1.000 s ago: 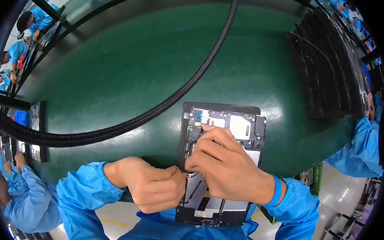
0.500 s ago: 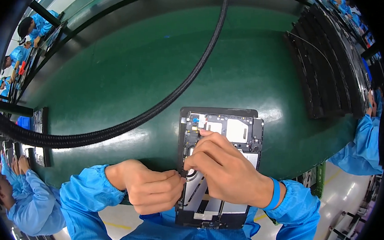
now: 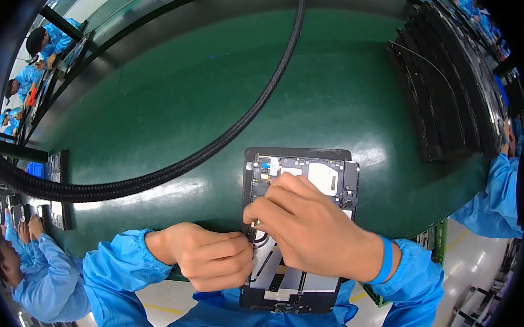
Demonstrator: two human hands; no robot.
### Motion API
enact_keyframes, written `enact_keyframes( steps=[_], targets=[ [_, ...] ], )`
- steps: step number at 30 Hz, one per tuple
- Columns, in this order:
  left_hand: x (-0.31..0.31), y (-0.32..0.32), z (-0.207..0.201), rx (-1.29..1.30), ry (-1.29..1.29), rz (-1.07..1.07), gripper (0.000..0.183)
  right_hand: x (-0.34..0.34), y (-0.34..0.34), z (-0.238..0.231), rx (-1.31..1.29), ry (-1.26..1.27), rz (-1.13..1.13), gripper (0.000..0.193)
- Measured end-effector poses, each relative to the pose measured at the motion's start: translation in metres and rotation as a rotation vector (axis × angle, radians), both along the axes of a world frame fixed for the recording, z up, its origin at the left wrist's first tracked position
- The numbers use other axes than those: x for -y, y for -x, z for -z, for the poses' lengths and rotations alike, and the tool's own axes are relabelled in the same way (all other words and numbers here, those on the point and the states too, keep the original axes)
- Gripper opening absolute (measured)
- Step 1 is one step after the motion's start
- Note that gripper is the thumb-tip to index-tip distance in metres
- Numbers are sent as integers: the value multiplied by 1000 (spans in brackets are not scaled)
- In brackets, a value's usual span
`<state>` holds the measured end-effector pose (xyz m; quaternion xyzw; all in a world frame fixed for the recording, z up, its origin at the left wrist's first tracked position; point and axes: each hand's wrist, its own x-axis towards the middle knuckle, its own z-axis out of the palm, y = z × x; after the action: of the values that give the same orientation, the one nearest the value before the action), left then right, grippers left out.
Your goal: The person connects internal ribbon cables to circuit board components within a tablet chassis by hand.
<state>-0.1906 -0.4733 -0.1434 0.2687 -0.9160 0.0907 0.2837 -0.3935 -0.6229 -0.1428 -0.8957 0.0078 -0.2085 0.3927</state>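
Observation:
An opened tablet (image 3: 326, 284) lies at the table's near edge, its circuit parts and a large silvery battery exposed. A flat black tray or pad shows past its far and left edges. Over its left half is my right hand (image 3: 306, 223), fingers curled and pinched near the tablet's left edge. Whatever sits between those fingertips is too small to name. My left hand (image 3: 215, 258) is closed against the same edge, lower down, its fingertips pressed together and their contents hidden. Near the right fingertips a thin black cable (image 3: 261, 242) curves over the tablet.
Across the green table (image 3: 174, 122) arcs a thick black braided hose (image 3: 240, 123). A stack of black trays (image 3: 443, 96) stands at the far right. On the left, dark panels (image 3: 57, 178) line the table edge. A co-worker's blue sleeve (image 3: 494, 198) shows at right; other people sit at left.
My right hand has shifted slightly left along the tablet, its fingers more curled, and its index finger has drawn back from the upper circuit parts. The left hand stays nearly in place.

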Motion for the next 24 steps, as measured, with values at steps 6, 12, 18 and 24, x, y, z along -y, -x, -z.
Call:
enact_keyframes(
  steps=[6, 12, 18, 24],
  targets=[
    [1, -6, -1, 11, -17, 30, 10, 33, -20, -8, -100, -71, -207, 24],
    [-2, -6, -1, 29, -20, 16, 9, 37, -18, 1, -106, -314, -219, 22],
    [0, -6, -7, 83, -45, 41, 12, 36, -20, 1, -65, -324, -229, 21],
    [2, -7, -9, 79, -40, 34, 13, 36, -20, 6, 91, -123, -123, 20]
  ],
)
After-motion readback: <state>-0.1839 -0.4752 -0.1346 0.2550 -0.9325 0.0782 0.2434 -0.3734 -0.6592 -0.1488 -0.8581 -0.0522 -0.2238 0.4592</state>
